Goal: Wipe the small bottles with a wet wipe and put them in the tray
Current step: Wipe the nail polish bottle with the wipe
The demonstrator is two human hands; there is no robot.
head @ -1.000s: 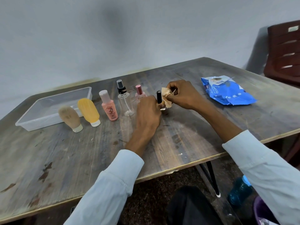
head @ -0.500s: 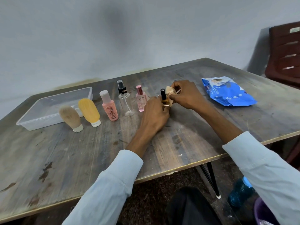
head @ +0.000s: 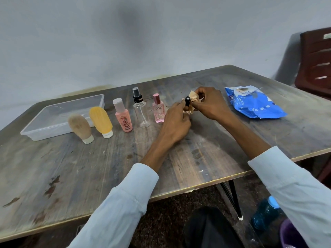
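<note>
Left hand [head: 176, 120] pinches a small black-capped bottle [head: 187, 102] above the surface [head: 107, 167]; right hand [head: 209, 102] presses a wipe [head: 193, 96] against it (tray [head: 62, 115] far left, beyond five standing bottles).

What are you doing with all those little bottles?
The left hand holds a small black-capped bottle while the right hand rubs it with a crumpled tan wipe. Five more bottles stand in a row on the wooden table. The clear plastic tray has none inside yet.
</note>
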